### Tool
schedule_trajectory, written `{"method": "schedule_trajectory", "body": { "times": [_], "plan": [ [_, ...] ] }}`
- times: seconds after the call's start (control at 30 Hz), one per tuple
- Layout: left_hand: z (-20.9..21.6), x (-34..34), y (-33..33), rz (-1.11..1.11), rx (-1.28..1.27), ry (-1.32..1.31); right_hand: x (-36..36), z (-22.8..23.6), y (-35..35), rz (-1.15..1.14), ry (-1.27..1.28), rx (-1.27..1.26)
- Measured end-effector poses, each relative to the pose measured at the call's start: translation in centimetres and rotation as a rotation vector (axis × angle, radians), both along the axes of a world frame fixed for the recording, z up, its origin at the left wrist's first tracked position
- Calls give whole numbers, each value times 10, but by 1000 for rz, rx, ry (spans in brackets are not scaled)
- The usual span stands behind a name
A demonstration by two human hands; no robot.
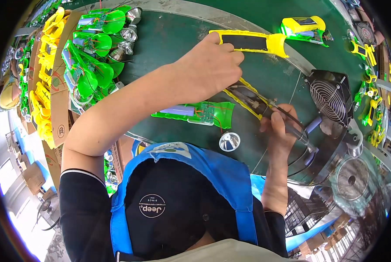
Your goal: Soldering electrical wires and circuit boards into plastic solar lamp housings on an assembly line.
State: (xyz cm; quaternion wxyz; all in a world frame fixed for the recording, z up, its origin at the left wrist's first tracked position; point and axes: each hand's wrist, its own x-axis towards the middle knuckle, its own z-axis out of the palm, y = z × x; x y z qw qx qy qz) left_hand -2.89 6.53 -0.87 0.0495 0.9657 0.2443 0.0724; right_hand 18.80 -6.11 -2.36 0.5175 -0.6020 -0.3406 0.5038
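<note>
My left hand (211, 65) reaches across to the upper middle of the bench. Its fingers are closed on the near end of a yellow plastic shell (276, 45) with a dark rectangular panel. Lower and to the right, my right hand (281, 126) is closed on the end of a second yellow-edged shell (243, 104), dark inside. A dark slender tool with a cable runs past this hand; whether the fingers touch it I cannot tell. Below my left forearm lies an open green shell (223, 114) with a battery and circuit board. A red wire leads from it to a round silver reflector (229, 142).
Green shells with reflectors (101, 43) are piled at the left, beside a cardboard box (60, 105) and yellow shells (44, 109). A black fan (331, 97) stands at the right. One yellow-and-green assembly (304, 27) lies at the far right of the green bench (173, 30).
</note>
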Motion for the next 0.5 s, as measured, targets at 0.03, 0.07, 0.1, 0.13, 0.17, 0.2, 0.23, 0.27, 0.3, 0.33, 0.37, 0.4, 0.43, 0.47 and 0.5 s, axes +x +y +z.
{"method": "schedule_trajectory", "body": {
  "times": [0.03,0.07,0.1,0.13,0.17,0.2,0.23,0.27,0.3,0.33,0.37,0.4,0.43,0.47,0.5],
  "plan": [
    [2,0,-1,13,-31,21,0,1,0,26,-28,-16],
    [1,0,0,14,-33,20,3,-1,-1,52,-20,-6],
    [-1,0,0,16,-37,21,2,-2,-1,54,-19,-7],
    [-2,0,0,18,-42,22,2,-2,0,60,-32,-6],
    [-1,0,-1,20,-42,23,1,-2,0,66,-46,-5],
    [1,0,-1,21,-41,27,1,-2,0,66,-46,-7],
    [2,0,-1,22,-40,31,2,-3,-1,67,-62,-8],
    [1,1,-1,22,-41,31,2,-3,-1,67,-78,-8],
    [1,2,-1,27,-35,31,2,-4,-1,68,-79,-9],
    [0,2,-1,32,-29,30,3,-4,-1,71,-49,1],
    [2,3,-1,33,-30,29,3,-5,-1,73,-18,12],
    [4,3,-1,36,-26,71,2,-4,-1,74,-18,12],
    [6,4,-2,39,-22,112,1,-1,-1,67,-51,1],
    [4,3,-2,40,-22,113,0,0,-2,59,-85,-9],
    [2,3,-1,37,-22,81,1,0,-4,60,-84,-8]
  ]
}}
